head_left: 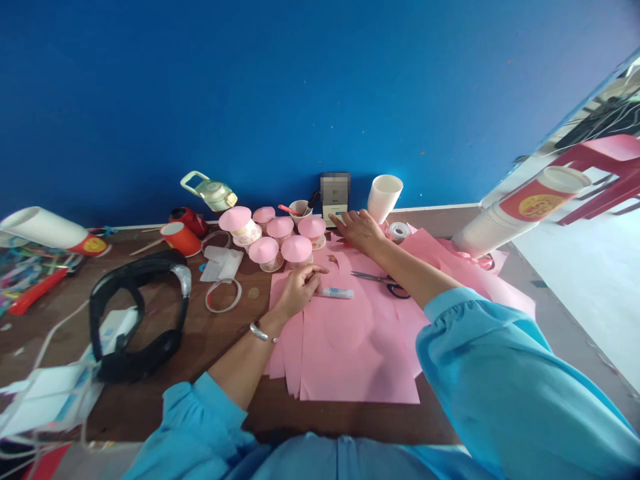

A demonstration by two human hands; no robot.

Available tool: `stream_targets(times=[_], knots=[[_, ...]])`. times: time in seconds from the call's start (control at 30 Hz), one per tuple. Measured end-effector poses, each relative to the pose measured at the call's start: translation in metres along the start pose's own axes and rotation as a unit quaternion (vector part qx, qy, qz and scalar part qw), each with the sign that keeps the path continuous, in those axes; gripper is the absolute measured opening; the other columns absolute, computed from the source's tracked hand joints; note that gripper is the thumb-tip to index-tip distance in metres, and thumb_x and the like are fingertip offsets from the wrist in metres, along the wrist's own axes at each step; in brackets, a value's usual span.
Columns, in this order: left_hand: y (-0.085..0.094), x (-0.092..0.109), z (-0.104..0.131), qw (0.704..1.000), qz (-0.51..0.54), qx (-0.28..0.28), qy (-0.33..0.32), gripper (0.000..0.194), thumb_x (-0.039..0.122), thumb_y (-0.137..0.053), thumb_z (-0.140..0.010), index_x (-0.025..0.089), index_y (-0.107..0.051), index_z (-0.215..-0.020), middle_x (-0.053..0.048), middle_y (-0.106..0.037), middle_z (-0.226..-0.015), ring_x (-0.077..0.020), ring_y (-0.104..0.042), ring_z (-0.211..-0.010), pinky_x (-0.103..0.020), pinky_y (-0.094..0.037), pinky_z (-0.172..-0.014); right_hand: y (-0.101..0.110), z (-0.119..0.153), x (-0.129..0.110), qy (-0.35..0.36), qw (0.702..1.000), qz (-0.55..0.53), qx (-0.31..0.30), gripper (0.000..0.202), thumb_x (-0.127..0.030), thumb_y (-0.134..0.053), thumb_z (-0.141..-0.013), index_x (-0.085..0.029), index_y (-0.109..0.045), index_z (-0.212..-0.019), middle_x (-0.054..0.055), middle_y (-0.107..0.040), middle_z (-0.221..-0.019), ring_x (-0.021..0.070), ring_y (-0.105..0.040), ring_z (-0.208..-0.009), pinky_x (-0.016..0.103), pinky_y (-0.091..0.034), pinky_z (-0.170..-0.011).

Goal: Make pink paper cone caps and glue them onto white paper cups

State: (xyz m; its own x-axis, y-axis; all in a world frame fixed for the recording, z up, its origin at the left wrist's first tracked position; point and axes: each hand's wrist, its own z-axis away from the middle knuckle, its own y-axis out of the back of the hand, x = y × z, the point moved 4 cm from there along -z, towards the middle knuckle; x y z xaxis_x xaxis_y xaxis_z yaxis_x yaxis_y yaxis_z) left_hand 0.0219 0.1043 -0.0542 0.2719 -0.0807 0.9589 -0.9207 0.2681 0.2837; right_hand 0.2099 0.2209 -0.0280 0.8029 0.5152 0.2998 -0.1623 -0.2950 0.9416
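My left hand (301, 289) is over the left edge of the pink paper sheets (357, 357), its fingers curled together beside a white glue tube (337, 293); whether they hold anything is too small to tell. My right hand (359, 231) reaches to the back of the sheets, fingers spread, near a small box (335, 193). A small red item (344, 241) lies just under it. Black-handled scissors (383, 279) rest on the paper between my right forearm and the tube. Several small patterned cups with pink cone tops (297, 249) stand behind my left hand.
A white cup stack (385, 198) stands at the wall, a taller one (520, 210) leans at the right. Tape (399, 231) lies behind my right forearm. At left are a black headset-like band (137, 317), red cup (181, 239), tape ring (223, 295) and bottle (213, 192).
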Motion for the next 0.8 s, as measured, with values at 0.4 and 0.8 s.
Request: stream_targets(times=[0.4, 0.8], knots=[[0.001, 0.003, -0.001, 1.0, -0.016, -0.004, -0.024, 0.028, 0.028, -0.051, -0.093, 0.013, -0.072, -0.104, 0.004, -0.058, -0.059, -0.0074, -0.044, -0.045, -0.02, -0.036, -0.047, 0.017, 0.044, -0.013, 0.002, 0.998, -0.002, 0.065, 0.051, -0.011, -0.028, -0.107, -0.01, -0.043, -0.155, 0.021, -0.068, -0.12, 0.029, -0.057, -0.103, 0.041, -0.033, -0.082], [0.001, 0.003, 0.0, 1.0, -0.014, -0.002, -0.017, 0.03, 0.026, -0.05, -0.094, 0.012, -0.072, -0.108, 0.004, -0.058, -0.057, -0.0079, -0.045, -0.044, -0.02, -0.035, -0.045, 0.015, 0.082, -0.019, -0.029, 0.994, 0.006, 0.105, 0.047, -0.006, -0.032, -0.104, -0.007, -0.055, -0.145, 0.016, -0.071, -0.098, 0.0263, -0.058, -0.09, 0.04, -0.032, -0.077]])
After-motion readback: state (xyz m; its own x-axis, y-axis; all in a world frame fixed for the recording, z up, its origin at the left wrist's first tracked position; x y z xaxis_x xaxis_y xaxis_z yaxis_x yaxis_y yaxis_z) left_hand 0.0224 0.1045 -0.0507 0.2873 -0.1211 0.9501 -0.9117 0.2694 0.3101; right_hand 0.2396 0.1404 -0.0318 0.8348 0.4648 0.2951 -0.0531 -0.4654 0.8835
